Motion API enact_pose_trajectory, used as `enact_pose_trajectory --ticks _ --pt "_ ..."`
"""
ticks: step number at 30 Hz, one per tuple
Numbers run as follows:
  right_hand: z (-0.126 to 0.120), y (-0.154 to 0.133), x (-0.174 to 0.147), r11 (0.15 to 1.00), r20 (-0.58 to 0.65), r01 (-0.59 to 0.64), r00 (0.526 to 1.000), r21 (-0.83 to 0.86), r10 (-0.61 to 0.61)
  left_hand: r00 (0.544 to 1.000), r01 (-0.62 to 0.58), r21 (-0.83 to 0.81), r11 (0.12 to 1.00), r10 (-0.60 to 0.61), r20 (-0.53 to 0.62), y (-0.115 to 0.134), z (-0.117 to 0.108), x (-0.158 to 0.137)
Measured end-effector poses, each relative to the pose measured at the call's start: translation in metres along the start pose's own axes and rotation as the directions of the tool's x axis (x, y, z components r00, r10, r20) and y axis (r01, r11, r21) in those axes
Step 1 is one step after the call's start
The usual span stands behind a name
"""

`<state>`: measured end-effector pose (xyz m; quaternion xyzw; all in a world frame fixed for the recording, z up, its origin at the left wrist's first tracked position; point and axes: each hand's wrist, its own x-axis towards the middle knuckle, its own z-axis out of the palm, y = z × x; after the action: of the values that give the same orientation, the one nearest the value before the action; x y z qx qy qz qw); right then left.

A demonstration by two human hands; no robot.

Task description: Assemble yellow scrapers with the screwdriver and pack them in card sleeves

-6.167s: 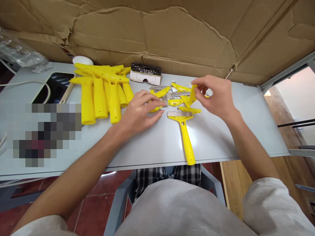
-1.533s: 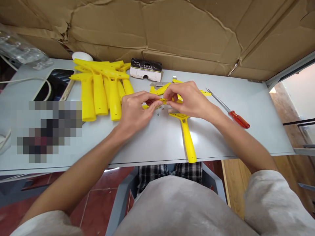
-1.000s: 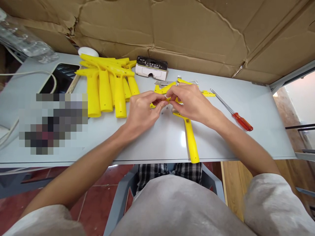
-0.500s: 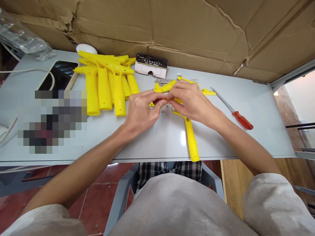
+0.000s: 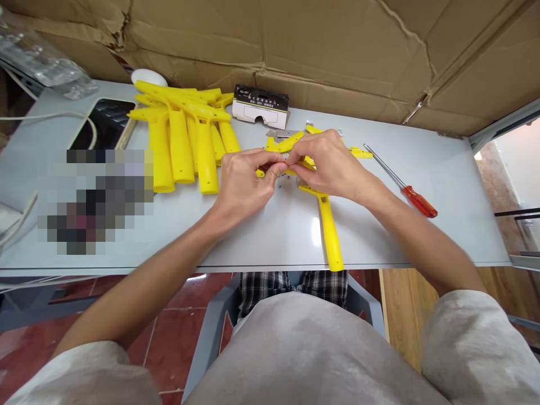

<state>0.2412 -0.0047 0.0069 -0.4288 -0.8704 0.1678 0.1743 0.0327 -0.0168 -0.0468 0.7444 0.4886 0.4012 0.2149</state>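
My left hand [image 5: 248,179] and my right hand [image 5: 324,163] meet fingertip to fingertip above the table. Both are closed in a pinch, and whatever lies between the fingers is too small and hidden to name. Below the right hand, a yellow scraper handle [image 5: 329,236] lies with its grip end at the table's front edge. Behind the hands are loose yellow plastic pieces [image 5: 291,142] and a flat metal blade [image 5: 284,134]. A few tiny screws [image 5: 280,186] rest on the table close under the fingertips.
Several yellow scraper handles [image 5: 207,163] are piled on the left. A black-and-white box [image 5: 260,107] stands at the back. To the right lies a screwdriver [image 5: 419,201] with a red handle. A phone [image 5: 101,126] and cable are at far left, near a plastic bottle [image 5: 46,62]. Cardboard [image 5: 316,56] walls the back.
The view has shifted slightly. Both hands remain pinched together in nearly the same place, with only small finger movement. Objects on the table have not moved.
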Motion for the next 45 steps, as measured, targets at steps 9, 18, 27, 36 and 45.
enact_pose_trajectory --ticks 9,18,27,36,45 --pt "0.003 0.019 0.005 0.984 -0.021 0.014 1.0 0.176 -0.01 0.995 0.096 -0.101 0.99 -0.094 0.026 -0.005 0.006 0.008" --pt "0.001 0.031 0.01 0.929 -0.004 0.007 1.0 0.369 -0.006 0.994 0.107 -0.12 0.987 -0.107 -0.002 -0.003 0.003 0.009" --pt "0.009 0.022 0.009 0.962 -0.073 -0.003 0.997 0.273 0.024 0.996 0.083 -0.088 0.993 -0.085 -0.018 -0.002 0.003 0.008" --pt "-0.003 0.011 0.004 0.999 -0.066 0.01 0.998 0.038 -0.008 0.988 0.153 -0.225 0.962 -0.151 0.028 -0.002 -0.001 0.01" --pt "0.015 0.019 0.006 0.953 -0.171 0.158 0.963 -0.26 -0.206 0.962 0.271 -0.412 0.87 -0.253 0.099 -0.002 0.005 0.008"
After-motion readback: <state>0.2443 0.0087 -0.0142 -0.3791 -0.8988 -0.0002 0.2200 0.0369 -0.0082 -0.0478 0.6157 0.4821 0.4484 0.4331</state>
